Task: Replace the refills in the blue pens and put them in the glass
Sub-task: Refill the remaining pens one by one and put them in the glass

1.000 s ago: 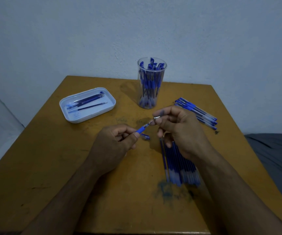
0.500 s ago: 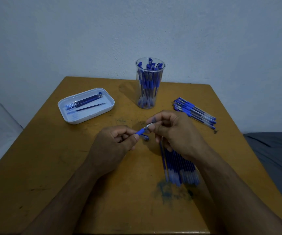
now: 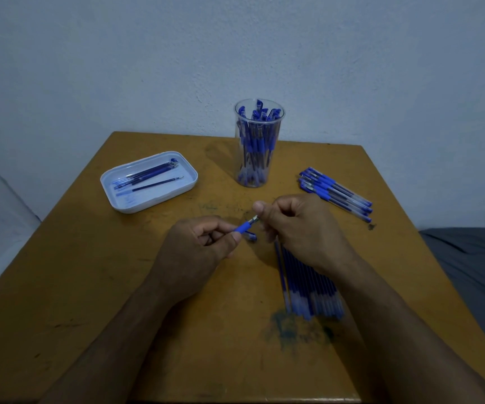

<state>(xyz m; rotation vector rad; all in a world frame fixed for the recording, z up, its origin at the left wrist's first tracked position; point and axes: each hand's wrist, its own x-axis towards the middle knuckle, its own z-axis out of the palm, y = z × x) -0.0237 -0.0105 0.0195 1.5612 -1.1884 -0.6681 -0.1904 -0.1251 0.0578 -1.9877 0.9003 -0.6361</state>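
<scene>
Worn wooden table (image 3: 90,287) against pale blue wall (image 3: 119,68).

Bare counter (image 3: 90,287) is lying wide open left of the left hand (image 3: 197,255). Refills (image 3: 308,287) are sitting right under the right hand (image 3: 299,228), the glass (image 3: 257,147) is standing just beyond it, loose pens (image 3: 336,193) crowding its right.

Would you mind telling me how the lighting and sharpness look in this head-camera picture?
Head view: dim, bluish light; the glass casts a soft shadow to its left on the table; wide-angle bending curves the table's edges; the loose refills under the right hand look smeared at their near ends; the pen pinched by the left hand stays fairly crisp.
</scene>
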